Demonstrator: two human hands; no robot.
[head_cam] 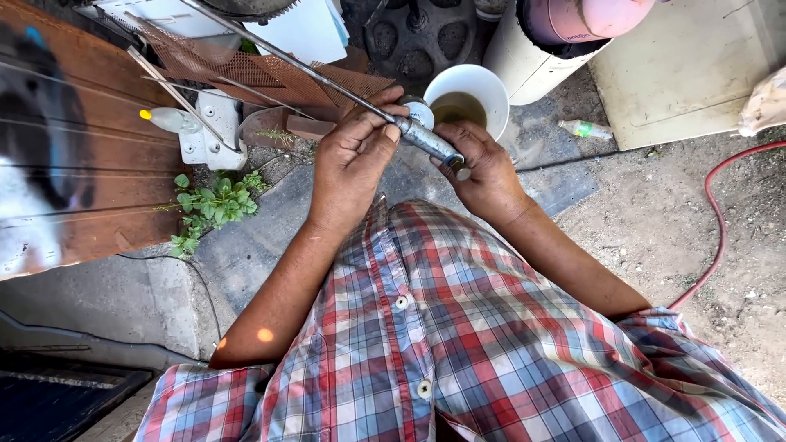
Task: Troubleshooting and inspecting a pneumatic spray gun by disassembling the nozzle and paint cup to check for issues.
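Note:
A long thin metal rod with a thicker grey cylindrical end piece (426,139) lies across both my hands. My left hand (354,160) grips it where the thin shaft meets the thick part, thumb and fingers closed over it. My right hand (483,168) holds the lower end of the grey cylinder, fingers curled around its tip. The shaft runs up and left past rusty mesh. Just behind my hands stands a white bucket (483,82) with murky yellowish liquid inside. My plaid shirt fills the lower frame.
A rusty mesh sheet (270,69) and a white metal bracket (209,135) lie at upper left beside brown boards (90,123). A green weed (213,205) grows in the concrete. A red hose (716,221) curves over dirt at right. A small plastic bottle (585,128) lies near a white container (532,57).

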